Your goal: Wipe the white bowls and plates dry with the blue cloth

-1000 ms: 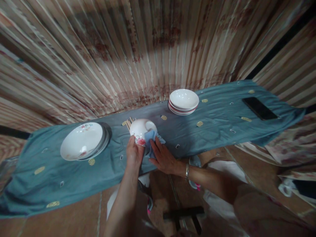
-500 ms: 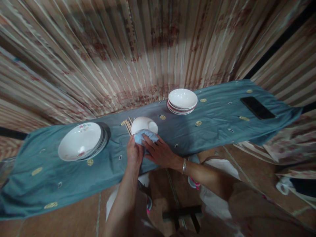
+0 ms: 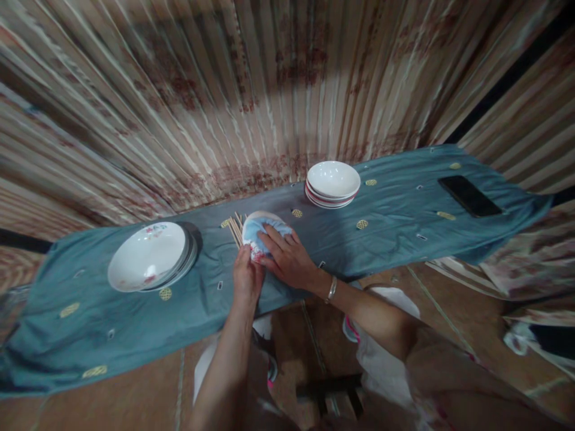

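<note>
A white bowl (image 3: pixel 248 220) is tipped toward me near the middle of the table. My left hand (image 3: pixel 248 276) grips its near left edge, the fingers partly hidden. Over the bowl lies a light blue cloth (image 3: pixel 258 226), which my right hand (image 3: pixel 290 257) holds and presses against it. A red-and-white patch shows by my left fingertips; whether it belongs to cloth or bowl, I cannot tell. Just left of the bowl, several wooden chopsticks (image 3: pixel 235 231) rest on the table.
Stacked large white plates with a floral print (image 3: pixel 148 257) stand at the left. Behind my hands to the right is a stack of white bowls with red bands (image 3: pixel 333 179). A black phone (image 3: pixel 469 196) lies far right on the green tablecloth (image 3: pixel 395 233). A pleated curtain (image 3: pixel 269 90) hangs behind.
The bowl has turned so that the cloth now covers much of the side facing me. My right hand has moved slightly up and over it, with the cloth spread wider.
</note>
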The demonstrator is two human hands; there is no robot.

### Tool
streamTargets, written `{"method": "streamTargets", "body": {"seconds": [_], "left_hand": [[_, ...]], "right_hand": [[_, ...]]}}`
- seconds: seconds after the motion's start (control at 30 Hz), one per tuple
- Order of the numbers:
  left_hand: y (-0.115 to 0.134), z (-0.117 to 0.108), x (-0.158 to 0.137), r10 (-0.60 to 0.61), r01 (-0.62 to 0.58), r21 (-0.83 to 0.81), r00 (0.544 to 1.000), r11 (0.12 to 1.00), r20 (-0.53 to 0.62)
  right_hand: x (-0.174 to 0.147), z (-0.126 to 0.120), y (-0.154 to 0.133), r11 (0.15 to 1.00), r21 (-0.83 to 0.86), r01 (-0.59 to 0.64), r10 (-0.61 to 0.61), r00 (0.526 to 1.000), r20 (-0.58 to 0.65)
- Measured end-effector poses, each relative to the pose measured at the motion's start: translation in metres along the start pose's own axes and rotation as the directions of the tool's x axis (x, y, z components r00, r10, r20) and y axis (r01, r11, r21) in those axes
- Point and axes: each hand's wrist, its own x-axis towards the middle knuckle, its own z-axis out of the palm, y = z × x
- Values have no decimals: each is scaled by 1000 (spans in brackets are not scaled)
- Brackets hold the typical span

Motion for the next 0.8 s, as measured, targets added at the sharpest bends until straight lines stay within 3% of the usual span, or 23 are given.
{"method": "streamTargets", "body": {"seconds": [0.27, 0.4, 0.6, 0.8], "left_hand": [[-5, 0, 2, 48, -48, 5, 999, 999, -6], [-7, -4, 5, 67, -67, 36, 998, 997, 5], [-3, -2, 7, 28, -28, -27, 999, 999, -16], [1, 1, 6, 1, -1, -21, 1000, 1000, -18]], "right_hand": [[11, 2, 18, 940, 271, -210, 222, 975, -17], [7, 9, 20, 915, 326, -238, 251, 968, 1], [-4, 19, 18, 919, 296, -260, 258, 965, 45], [-6, 15, 15, 953, 133, -274, 265, 961, 79]]}}
